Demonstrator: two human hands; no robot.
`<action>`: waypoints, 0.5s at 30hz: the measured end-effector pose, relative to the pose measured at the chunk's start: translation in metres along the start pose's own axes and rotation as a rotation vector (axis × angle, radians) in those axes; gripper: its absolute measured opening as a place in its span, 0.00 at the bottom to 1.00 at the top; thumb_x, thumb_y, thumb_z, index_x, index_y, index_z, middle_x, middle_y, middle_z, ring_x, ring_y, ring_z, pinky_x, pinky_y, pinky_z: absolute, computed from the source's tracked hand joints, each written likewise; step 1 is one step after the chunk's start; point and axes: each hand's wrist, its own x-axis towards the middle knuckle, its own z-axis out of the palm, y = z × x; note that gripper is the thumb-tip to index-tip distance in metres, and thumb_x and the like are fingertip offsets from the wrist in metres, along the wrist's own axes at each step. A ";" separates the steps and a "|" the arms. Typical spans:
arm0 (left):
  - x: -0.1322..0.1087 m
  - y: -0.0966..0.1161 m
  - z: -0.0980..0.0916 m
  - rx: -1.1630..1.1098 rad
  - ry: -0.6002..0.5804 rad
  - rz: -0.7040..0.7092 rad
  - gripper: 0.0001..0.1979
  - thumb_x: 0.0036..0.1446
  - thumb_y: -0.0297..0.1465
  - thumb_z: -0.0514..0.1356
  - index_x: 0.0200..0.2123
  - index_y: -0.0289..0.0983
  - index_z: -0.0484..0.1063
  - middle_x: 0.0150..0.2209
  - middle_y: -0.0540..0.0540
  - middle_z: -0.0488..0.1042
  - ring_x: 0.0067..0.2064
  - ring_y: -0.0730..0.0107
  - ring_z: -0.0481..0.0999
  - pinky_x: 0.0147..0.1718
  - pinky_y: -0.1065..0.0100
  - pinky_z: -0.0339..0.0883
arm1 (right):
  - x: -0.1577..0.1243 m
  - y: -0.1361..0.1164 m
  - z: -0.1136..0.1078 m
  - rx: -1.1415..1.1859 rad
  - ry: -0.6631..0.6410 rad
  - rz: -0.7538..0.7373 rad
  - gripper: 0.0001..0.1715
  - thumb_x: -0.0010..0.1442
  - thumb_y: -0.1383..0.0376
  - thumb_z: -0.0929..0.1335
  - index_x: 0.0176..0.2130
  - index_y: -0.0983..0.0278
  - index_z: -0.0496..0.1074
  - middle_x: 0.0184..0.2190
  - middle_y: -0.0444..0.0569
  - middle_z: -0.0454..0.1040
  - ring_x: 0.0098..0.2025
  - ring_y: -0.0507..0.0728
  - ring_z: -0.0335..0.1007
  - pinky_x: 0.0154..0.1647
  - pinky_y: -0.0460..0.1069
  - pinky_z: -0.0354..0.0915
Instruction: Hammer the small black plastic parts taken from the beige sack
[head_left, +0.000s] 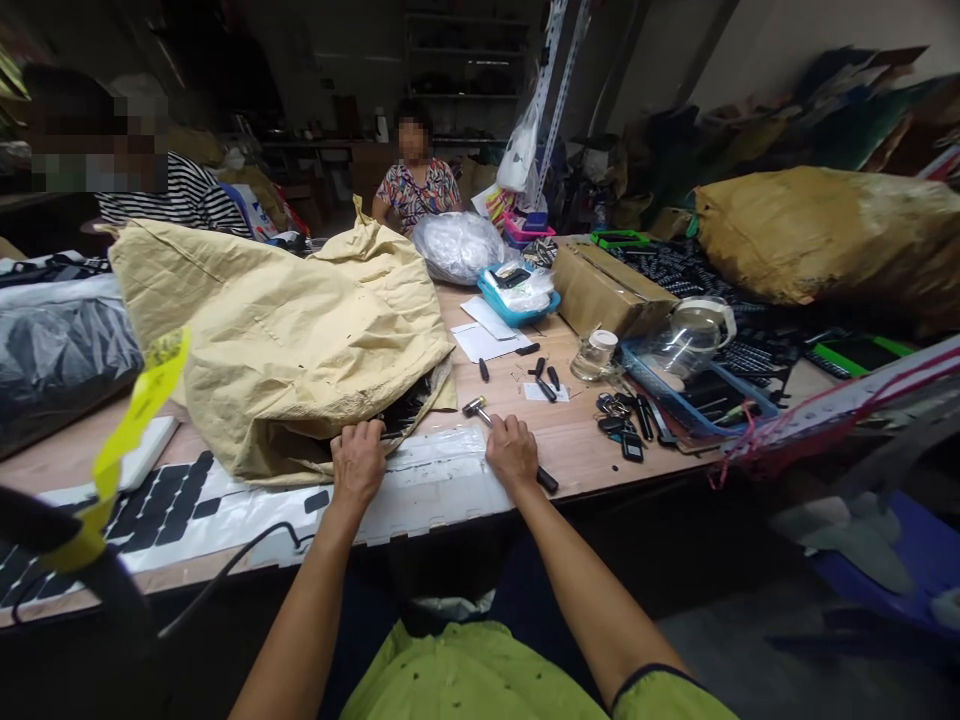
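My right hand (513, 454) is closed around a small hammer (476, 408). The hammer's metal head points away from me, and its black handle end sticks out below my palm. My left hand (358, 463) has its fingers curled at the mouth of a large beige cloth bag (300, 340). Dark pieces (409, 402) show inside that opening; whatever my left fingers grip is hidden. Between my hands, a white board covered with clear plastic (442, 478) lies at the table's front edge.
Several black pieces (546, 388), keys (631, 446) and a glass jar (595, 355) lie to the right, beside a blue basket (701, 425). Behind stand a cardboard box (607, 290) and a turquoise basket (517, 312). A cable (225, 570) crosses the left front edge. Two people sit opposite.
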 end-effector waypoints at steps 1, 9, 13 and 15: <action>-0.003 0.006 0.000 -0.021 0.019 0.035 0.07 0.62 0.29 0.57 0.41 0.41 0.74 0.41 0.41 0.76 0.46 0.53 0.70 0.45 0.57 0.60 | 0.000 0.000 -0.001 -0.001 -0.002 -0.001 0.16 0.62 0.69 0.63 0.49 0.61 0.73 0.37 0.52 0.69 0.40 0.59 0.61 0.36 0.51 0.53; -0.007 0.041 0.022 -0.278 -0.009 0.058 0.06 0.60 0.29 0.61 0.41 0.43 0.74 0.38 0.45 0.78 0.44 0.55 0.71 0.42 0.60 0.61 | 0.001 -0.003 -0.004 0.003 -0.027 0.007 0.16 0.63 0.68 0.63 0.49 0.61 0.73 0.37 0.53 0.69 0.41 0.60 0.60 0.36 0.51 0.53; -0.009 0.042 0.041 -0.451 -0.088 0.066 0.09 0.55 0.27 0.64 0.41 0.43 0.75 0.39 0.48 0.78 0.44 0.58 0.72 0.47 0.60 0.64 | 0.001 -0.005 -0.006 0.015 -0.036 0.015 0.17 0.63 0.69 0.63 0.50 0.61 0.73 0.38 0.53 0.69 0.41 0.60 0.60 0.36 0.51 0.53; -0.009 0.040 0.050 -0.505 -0.096 0.087 0.10 0.54 0.26 0.65 0.40 0.42 0.75 0.40 0.48 0.77 0.45 0.59 0.72 0.49 0.59 0.65 | 0.001 -0.005 -0.007 0.017 -0.039 0.016 0.17 0.63 0.69 0.63 0.50 0.61 0.73 0.38 0.53 0.69 0.41 0.60 0.60 0.37 0.51 0.53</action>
